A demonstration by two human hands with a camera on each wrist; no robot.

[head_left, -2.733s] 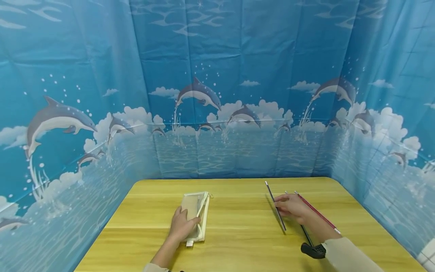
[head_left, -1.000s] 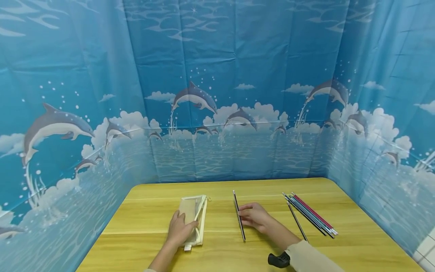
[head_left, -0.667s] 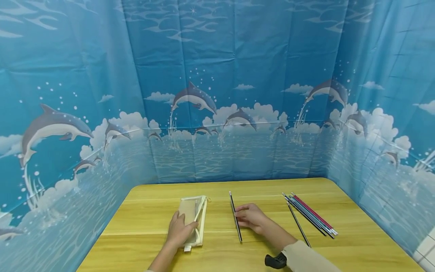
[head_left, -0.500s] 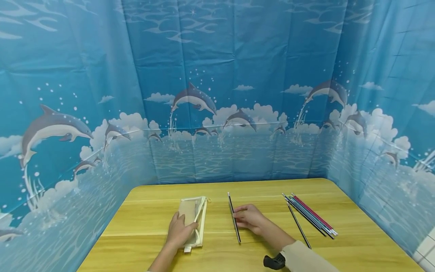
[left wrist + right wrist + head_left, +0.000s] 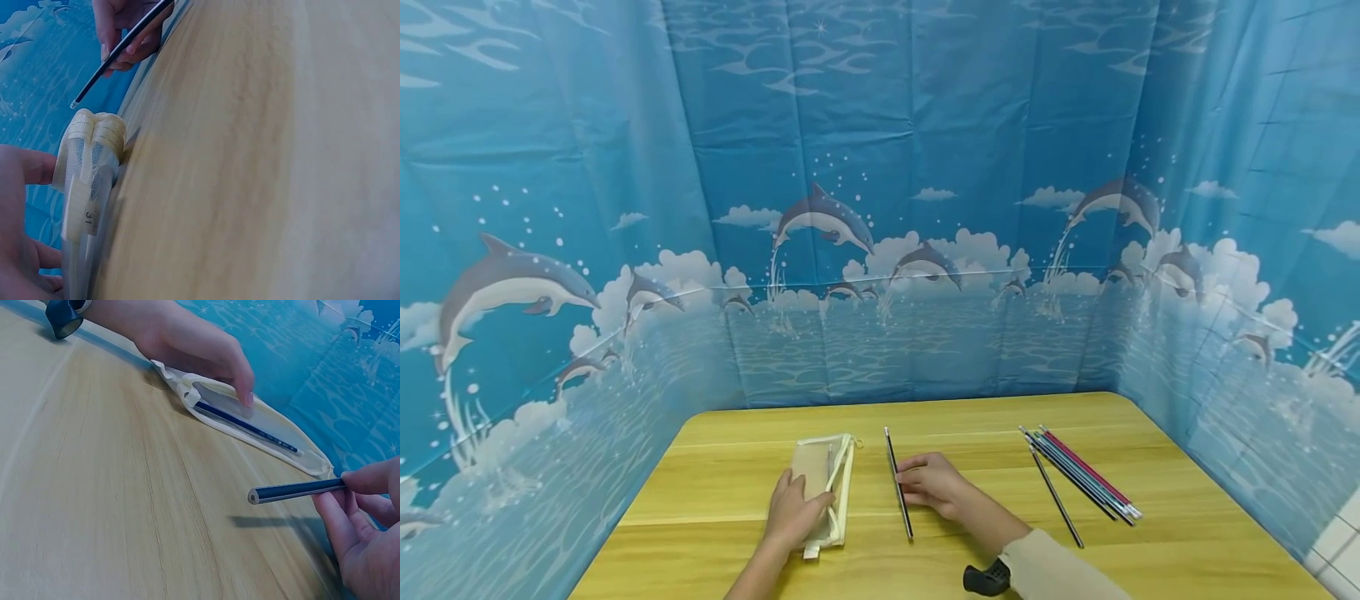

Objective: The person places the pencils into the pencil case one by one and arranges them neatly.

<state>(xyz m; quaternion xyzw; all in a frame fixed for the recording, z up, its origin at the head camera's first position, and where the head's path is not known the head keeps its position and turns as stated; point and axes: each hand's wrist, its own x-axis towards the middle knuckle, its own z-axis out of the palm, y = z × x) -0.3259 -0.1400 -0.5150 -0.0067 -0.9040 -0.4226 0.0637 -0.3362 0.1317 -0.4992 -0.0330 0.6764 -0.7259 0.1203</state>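
A cream mesh pencil case [image 5: 811, 462] lies on the table, its zipped mouth gaping on the right side. My left hand [image 5: 792, 512] grips it from the left; in the right wrist view the thumb reaches into the opening. One dark blue pencil [image 5: 250, 428] lies inside the case. To the right of it, my right hand [image 5: 936, 485] pinches another dark pencil [image 5: 892, 454] between thumb and fingers. That pencil is held above the table, its shadow showing in the right wrist view, with its flat unsharpened end [image 5: 253, 496] toward the camera.
Several pencils [image 5: 1086, 471], dark, bluish and red, lie bunched on the right of the wooden table [image 5: 700, 467]. A single dark pencil [image 5: 1056, 497] lies slightly apart, nearer the right forearm. A blue dolphin-print curtain [image 5: 880, 333] stands behind the table.
My right hand has carried its pencil leftward from beside the bunch of pencils to near the pencil case. The left hand keeps its hold on the case.
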